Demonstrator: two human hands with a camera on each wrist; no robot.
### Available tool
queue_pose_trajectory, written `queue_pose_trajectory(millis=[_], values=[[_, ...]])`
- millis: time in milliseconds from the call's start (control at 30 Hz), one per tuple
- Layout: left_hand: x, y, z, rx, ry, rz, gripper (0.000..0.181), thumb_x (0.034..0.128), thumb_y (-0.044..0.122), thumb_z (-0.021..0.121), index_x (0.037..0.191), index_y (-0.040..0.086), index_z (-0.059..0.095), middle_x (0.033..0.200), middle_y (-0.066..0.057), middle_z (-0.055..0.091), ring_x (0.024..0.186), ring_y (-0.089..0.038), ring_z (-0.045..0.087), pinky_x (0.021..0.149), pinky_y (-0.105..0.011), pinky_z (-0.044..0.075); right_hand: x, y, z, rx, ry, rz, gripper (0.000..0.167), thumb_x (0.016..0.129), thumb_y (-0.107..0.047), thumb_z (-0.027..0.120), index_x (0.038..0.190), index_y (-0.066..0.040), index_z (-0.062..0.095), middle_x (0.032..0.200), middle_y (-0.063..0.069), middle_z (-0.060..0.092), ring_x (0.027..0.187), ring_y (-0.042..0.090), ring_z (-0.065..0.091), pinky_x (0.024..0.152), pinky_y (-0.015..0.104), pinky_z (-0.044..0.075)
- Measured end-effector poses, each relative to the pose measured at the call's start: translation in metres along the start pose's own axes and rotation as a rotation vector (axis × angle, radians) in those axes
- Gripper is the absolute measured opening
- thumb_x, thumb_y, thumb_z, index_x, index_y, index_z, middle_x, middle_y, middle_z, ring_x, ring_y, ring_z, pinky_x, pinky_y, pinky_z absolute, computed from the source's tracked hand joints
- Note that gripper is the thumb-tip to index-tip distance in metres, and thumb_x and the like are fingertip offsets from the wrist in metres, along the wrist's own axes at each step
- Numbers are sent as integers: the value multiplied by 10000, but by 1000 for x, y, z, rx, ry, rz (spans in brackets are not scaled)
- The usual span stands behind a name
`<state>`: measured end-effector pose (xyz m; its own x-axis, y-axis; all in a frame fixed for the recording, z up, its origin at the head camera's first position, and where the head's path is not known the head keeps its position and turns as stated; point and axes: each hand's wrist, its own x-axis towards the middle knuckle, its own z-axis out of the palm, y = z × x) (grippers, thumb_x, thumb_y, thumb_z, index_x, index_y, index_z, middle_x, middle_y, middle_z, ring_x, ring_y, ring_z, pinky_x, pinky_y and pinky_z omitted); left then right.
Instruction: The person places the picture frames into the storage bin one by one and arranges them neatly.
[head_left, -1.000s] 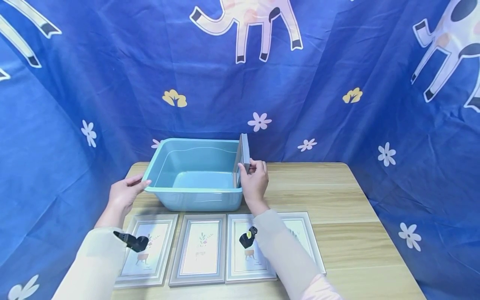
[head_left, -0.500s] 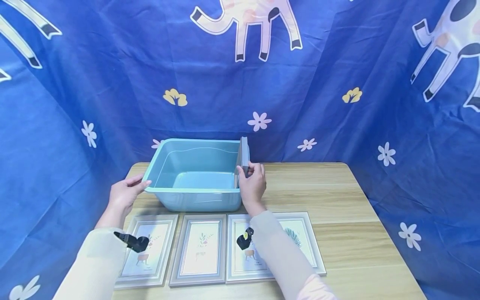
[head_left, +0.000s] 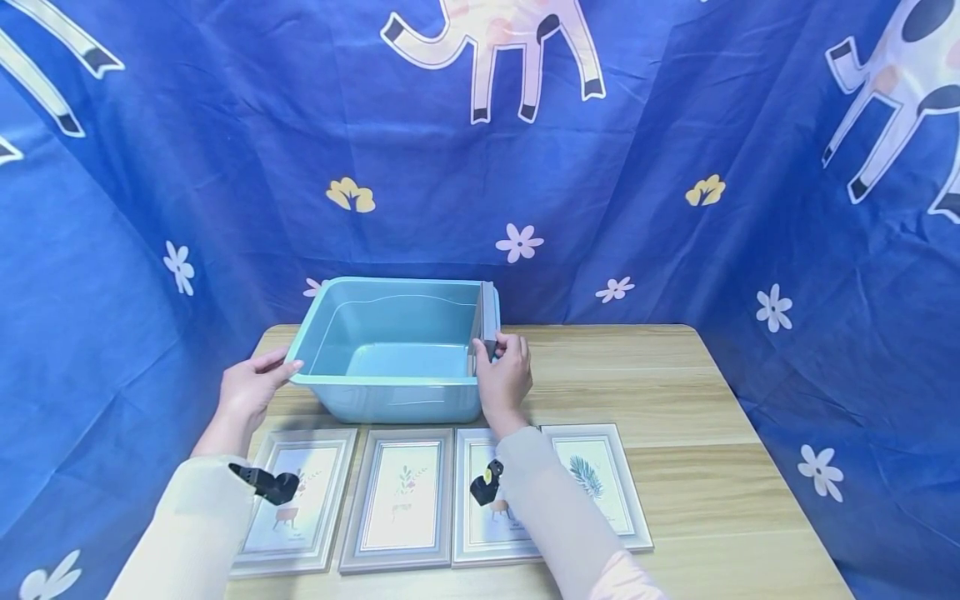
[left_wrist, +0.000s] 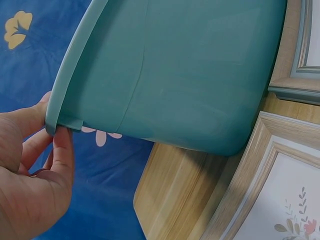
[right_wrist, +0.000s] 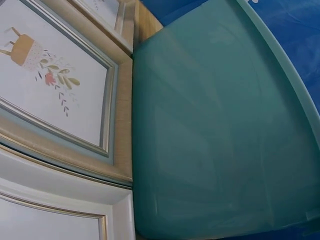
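Note:
A blue-green plastic basin (head_left: 405, 400) stands at the back of the wooden table. My left hand (head_left: 247, 392) pinches its front-left rim, thumb on top and fingers below; the left wrist view shows this hand (left_wrist: 40, 170) gripping the corner of the rim (left_wrist: 75, 55). At the basin's right end a grey frame (head_left: 488, 312) stands upright on edge inside, against the right wall. My right hand (head_left: 504, 379) holds the near edge of that frame between thumb and fingers. The right wrist view shows the basin's outer wall (right_wrist: 215, 130), with the hand out of sight.
Four picture frames lie face up in a row before the basin: one at left (head_left: 296, 500), a second (head_left: 401, 500), a third (head_left: 480, 546) partly under my right sleeve, and a fourth with a leaf print (head_left: 600, 475). Blue patterned cloth (head_left: 420, 167) hangs behind and at both sides.
The grey frame has sunk lower into the basin at its right end, and my right hand has moved slightly down and left with it. My left hand has stayed on the rim.

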<state>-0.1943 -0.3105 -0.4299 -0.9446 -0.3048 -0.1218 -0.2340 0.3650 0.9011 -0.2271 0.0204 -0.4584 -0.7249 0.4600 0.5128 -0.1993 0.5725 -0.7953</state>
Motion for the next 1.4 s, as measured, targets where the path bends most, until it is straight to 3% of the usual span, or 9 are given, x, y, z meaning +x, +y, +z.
queue_pose_trajectory(millis=[300,633,933,1067,1233,1400], values=[[1,1,0,-3,18,27,589,915,305,654,1382,-5,474,1285,-185,532,799,92,516,716,-101,487,-4,3,1,-11,32,-60,320,753,-281,821,945,-98,642,804,16,560,809,200,510,692,355,411],[1,-1,0,-2,22,23,587,916,300,652,1384,-5,472,1298,-197,520,802,89,517,727,-106,491,-11,5,0,-6,15,-11,328,734,-289,830,923,-105,635,864,10,597,869,205,523,719,362,412],[0,-1,-1,16,4,-7,607,926,344,627,1411,27,446,1371,-230,468,856,44,515,755,-141,499,-17,8,-2,25,-25,29,372,759,-325,803,1024,-133,627,927,-10,578,890,186,499,768,359,400],[0,-3,-1,1,10,7,612,917,334,645,1402,14,454,1352,-218,489,828,73,515,734,-118,493,-18,7,-4,46,-75,49,431,779,-357,781,1114,-147,610,1000,17,565,944,199,487,807,387,407],[2,-5,-1,-32,15,37,594,905,280,672,1382,-10,470,1242,-106,569,794,112,533,728,-97,490,-15,8,-9,44,-177,69,541,800,-404,751,1240,-152,564,1110,71,542,1022,219,471,870,402,410],[3,-6,0,-17,10,35,594,910,291,663,1387,-2,466,1320,-212,513,807,103,527,735,-110,497,-8,10,-18,64,-305,31,660,813,-435,724,1343,-116,494,1224,145,507,1099,255,464,935,423,411]])
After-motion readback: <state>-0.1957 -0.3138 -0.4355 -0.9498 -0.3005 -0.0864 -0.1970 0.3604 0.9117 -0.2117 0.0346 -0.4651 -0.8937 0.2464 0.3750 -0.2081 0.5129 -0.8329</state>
